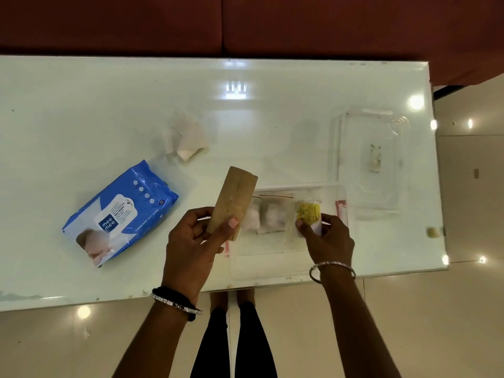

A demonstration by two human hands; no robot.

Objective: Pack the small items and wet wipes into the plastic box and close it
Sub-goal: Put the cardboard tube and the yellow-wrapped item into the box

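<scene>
Surface: glossy white glass-topped table (109,105), red upholstery behind its far edge, pale tiled floor on the near side.

Left hand (191,241): closed around flat brown cardboard packet (233,201), thumb pressed on the front face near the lower end, fingers behind. Packet held tilted, upper end leaning right, raised above the table. Beaded silver bangle and black band (174,302) on the left wrist.

Right hand (327,238): pinching small clear pouch with yellow printed label (308,212) between thumb and fingers, at the near right part of the box. Thin silver bangle (331,271) on the right wrist.

Between the hands: shallow clear rectangular plastic box (272,246), open, near the front edge of the table. Inside, two small clear zip bags with white contents (266,215), side by side, just left of the yellow-labelled pouch. Exact contact between pouch and box floor: cannot tell.

Right of and beyond the box: clear plastic lid (371,159), lying flat, separate from the box, near the right table edge.

Left of the left hand: blue rectangular pack of wet wipes with white label (120,214), lying flat on the table, outside the box, turned diagonally.

Beyond the wipes pack, well apart: crumpled white tissue (186,140) on the table.
</scene>
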